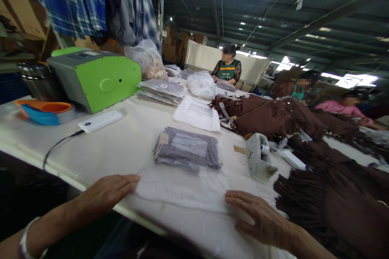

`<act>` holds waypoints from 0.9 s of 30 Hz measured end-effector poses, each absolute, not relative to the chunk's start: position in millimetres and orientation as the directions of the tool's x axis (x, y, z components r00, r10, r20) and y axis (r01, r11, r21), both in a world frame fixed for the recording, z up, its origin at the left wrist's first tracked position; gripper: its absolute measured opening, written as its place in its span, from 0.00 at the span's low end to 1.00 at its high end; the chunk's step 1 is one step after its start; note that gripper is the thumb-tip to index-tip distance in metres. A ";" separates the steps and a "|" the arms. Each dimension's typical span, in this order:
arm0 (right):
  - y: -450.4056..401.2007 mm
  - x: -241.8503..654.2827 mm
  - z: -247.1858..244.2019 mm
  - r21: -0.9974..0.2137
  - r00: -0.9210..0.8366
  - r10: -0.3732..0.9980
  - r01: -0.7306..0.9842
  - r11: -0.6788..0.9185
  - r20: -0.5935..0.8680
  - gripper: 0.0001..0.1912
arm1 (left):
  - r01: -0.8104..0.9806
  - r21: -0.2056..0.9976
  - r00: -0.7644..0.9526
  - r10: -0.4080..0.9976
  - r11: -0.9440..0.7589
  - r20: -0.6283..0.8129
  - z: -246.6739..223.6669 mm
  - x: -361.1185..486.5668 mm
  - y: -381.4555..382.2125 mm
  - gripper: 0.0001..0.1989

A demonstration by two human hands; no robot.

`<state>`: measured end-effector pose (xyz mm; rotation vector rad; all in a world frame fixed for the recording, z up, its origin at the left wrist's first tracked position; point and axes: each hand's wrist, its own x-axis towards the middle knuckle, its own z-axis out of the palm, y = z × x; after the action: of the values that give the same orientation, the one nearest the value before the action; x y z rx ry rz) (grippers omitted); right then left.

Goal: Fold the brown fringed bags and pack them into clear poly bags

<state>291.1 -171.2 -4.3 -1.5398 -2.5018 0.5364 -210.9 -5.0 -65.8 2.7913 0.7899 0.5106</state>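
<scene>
In front of me lies a clear plastic bag (182, 188), flat on the white table. Inside its far part is a folded dark grey garment (188, 149) with a tan hang tag (163, 138) on a string. My left hand (114, 188) rests at the bag's near left corner, fingers stretched out. At the right edge, my right hand (258, 214) touches the plastic with its fingers extended and slightly apart. Neither hand grips anything that I can see. Just beyond the garment sits a stack of white plastic bags (197, 113).
A green and grey machine (106, 81) stands left, near a white power bank (100, 121), tape rolls (45, 109) and a steel flask (39, 81). Packed garments (162, 89) lie behind. A tape dispenser (258, 158) and brown fringed pieces (334, 194) occupy the right. Co-workers (227, 71) are beyond.
</scene>
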 end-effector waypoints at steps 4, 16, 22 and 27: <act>-163.3 288.1 -13.8 -0.381 -0.440 0.897 0.821 0.425 0.052 0.30 | 0.596 0.537 0.605 0.773 -0.598 0.190 -34.9 -184.5 -0.1 0.14; -133.1 265.0 -44.8 -0.784 0.222 0.940 0.617 0.070 0.260 0.24 | 0.414 0.807 0.499 0.847 -0.421 0.185 -44.4 -164.5 7.3 0.16; -104.8 254.9 -36.0 -0.742 0.343 0.903 0.669 -0.042 0.258 0.26 | 0.599 0.764 0.229 0.966 -0.238 0.122 -17.1 -126.4 26.3 0.20; -82.5 240.7 -39.2 -0.556 0.390 0.891 0.805 -0.208 0.232 0.22 | 0.944 0.285 0.152 0.986 -0.166 0.072 -18.8 -100.0 47.1 0.14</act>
<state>240.7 -82.5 -39.2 -2.0441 -1.4465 0.1831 -100.0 47.1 -18.8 2.2472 1.9066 0.3601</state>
